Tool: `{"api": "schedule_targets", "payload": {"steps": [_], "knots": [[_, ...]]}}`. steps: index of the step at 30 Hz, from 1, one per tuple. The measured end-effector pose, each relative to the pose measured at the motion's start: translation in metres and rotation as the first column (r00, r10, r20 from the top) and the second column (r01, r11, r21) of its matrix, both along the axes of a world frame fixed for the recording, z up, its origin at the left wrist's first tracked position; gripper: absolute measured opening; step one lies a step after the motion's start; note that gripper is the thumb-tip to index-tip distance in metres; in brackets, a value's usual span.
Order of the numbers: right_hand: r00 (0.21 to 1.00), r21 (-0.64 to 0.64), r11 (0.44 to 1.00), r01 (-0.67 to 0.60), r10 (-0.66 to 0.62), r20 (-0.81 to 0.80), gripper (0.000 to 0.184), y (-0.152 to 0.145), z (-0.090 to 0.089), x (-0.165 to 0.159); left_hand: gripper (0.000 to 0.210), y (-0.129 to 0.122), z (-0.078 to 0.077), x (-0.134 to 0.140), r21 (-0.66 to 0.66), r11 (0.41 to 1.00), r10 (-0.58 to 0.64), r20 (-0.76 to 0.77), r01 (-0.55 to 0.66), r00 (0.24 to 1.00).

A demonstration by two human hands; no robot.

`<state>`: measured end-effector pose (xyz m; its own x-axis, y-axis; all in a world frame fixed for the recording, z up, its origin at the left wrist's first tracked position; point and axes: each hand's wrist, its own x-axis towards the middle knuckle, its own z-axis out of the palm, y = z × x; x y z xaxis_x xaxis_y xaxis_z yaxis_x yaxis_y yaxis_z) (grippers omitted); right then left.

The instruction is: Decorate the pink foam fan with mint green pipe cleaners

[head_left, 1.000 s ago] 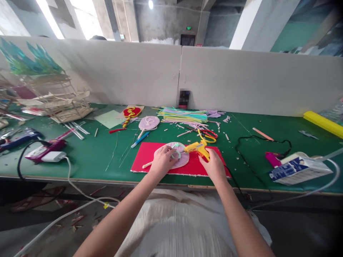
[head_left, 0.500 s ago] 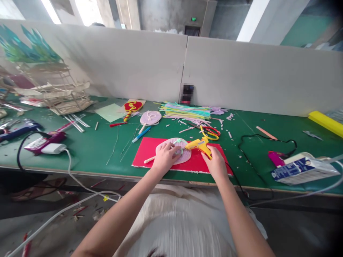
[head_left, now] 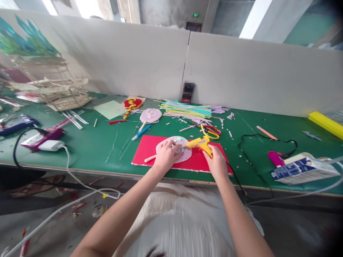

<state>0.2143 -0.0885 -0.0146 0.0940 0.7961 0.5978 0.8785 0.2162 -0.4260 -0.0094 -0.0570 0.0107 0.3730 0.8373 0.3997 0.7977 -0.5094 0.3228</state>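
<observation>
Just below the middle of the frame, the fan (head_left: 188,153) lies flat on the red board (head_left: 146,150), and what matters most is the narrow space between the left fingertips and the gun's tip above its face. The left hand (head_left: 167,157) comes in from the lower left and covers the disc's left part, fingers bent and pointing to the right of the frame; whether thumb and fingertips pinch the mint strip (head_left: 179,139) or only rest beside it, I cannot tell from here. The right hand (head_left: 217,164) has its fingers closed around the grip of the yellow gun (head_left: 199,143), whose barrel runs leftward and a little downward in the frame, so that its tip points at the left fingertips and sits near them, over the disc's right half. Whether the tip touches the fan I cannot make out. The fan's long axis runs from its stick (head_left: 150,158), at the lower left, up and rightward through the disc, so the left hand sits nearer the stick and the right hand stands off beyond the opposite edge, reaching the disc only by way of the gun.
</observation>
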Motion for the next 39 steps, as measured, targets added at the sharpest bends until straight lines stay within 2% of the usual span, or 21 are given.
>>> {"api": "schedule_targets", "payload": {"steps": [39], "knots": [[0.999,0.033,0.999,-0.003,0.002,0.036,0.03,-0.0087,0.0013,0.0026,0.029,-0.0031,-0.0007,0.0013,0.014,1.0,0.014,-0.041,-0.013,0.999]]}}
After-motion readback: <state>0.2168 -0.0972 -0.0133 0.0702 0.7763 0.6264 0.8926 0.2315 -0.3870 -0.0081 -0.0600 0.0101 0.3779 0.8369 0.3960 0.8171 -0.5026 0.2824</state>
